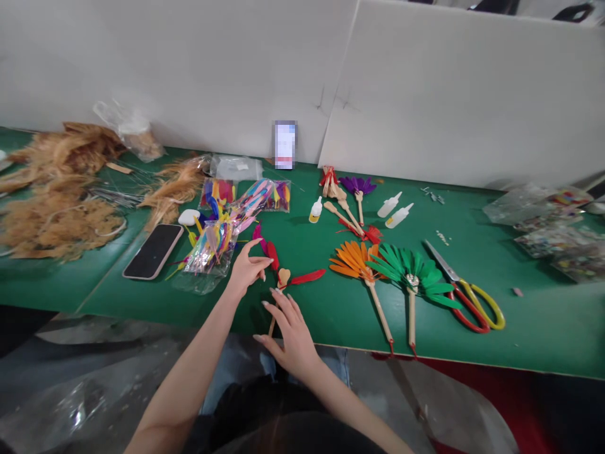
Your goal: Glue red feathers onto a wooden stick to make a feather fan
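Observation:
A wooden stick with a rounded head (283,277) lies on the green table near its front edge. Two red feathers are at it: one feather (308,277) points right, the other feather (273,255) points up and left. My right hand (290,325) rests over the stick, fingers stretched and apart, hiding most of the handle. To the left of the head hovers my left hand (246,268), its index finger and thumb apart, fingertips close to the upper red feather. Just above that index fingertip is a magenta feather (258,233); whether they touch I cannot tell.
Orange (352,258) and green feather fans (412,277) lie right, beside scissors (460,287). Small glue bottles (316,210) and a purple fan (358,186) are behind. Bagged feathers (208,249), a phone (154,251) and tan fibres (61,221) occupy the left.

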Demonstrator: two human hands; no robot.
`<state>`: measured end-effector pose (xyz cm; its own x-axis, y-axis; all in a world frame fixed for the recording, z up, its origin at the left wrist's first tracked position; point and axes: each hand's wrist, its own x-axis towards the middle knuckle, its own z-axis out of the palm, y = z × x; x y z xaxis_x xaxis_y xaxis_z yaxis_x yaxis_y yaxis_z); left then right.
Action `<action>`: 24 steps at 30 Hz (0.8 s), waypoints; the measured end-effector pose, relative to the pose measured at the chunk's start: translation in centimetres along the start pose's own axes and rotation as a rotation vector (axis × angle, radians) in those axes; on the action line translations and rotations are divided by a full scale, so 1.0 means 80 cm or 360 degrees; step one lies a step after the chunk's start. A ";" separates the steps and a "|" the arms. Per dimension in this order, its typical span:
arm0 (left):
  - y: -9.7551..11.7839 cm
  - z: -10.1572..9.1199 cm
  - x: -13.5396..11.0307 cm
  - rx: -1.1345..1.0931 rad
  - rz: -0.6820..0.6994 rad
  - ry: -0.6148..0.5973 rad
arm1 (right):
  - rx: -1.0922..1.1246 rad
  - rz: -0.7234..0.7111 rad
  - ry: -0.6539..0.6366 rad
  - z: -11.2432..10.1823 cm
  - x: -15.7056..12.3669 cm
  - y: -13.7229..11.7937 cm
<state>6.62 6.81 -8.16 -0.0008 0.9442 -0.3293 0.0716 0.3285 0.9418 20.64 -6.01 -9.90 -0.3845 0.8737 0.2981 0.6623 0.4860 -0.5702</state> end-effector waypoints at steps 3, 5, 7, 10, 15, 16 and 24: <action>-0.001 -0.001 -0.001 -0.0010 0.0009 -0.0004 | -0.0062 0.0082 0.0022 -0.004 0.001 0.005; -0.001 -0.002 -0.001 -0.0008 0.0011 -0.0012 | -0.0142 0.0107 -0.0022 -0.005 0.003 0.008; -0.001 -0.002 -0.001 -0.0001 0.0004 -0.0008 | -0.0213 0.0111 -0.0067 -0.006 0.006 0.009; 0.000 -0.002 -0.002 0.0002 -0.0014 0.0012 | -0.0283 0.0102 -0.0074 -0.007 0.013 0.010; 0.000 -0.003 -0.001 0.0004 -0.0025 -0.0003 | -0.0326 0.0108 -0.0050 -0.004 0.022 0.014; -0.001 -0.003 -0.001 0.0000 -0.0025 -0.0004 | -0.0328 0.0099 -0.0041 -0.003 0.022 0.015; -0.007 -0.005 0.003 -0.0028 -0.0012 -0.0028 | -0.0338 0.0092 -0.0022 0.000 0.021 0.015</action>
<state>6.16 6.85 -8.74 0.0165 0.9413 -0.3372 0.0540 0.3359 0.9403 20.78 -3.93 -10.06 -0.3499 0.9005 0.2582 0.8034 0.4302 -0.4117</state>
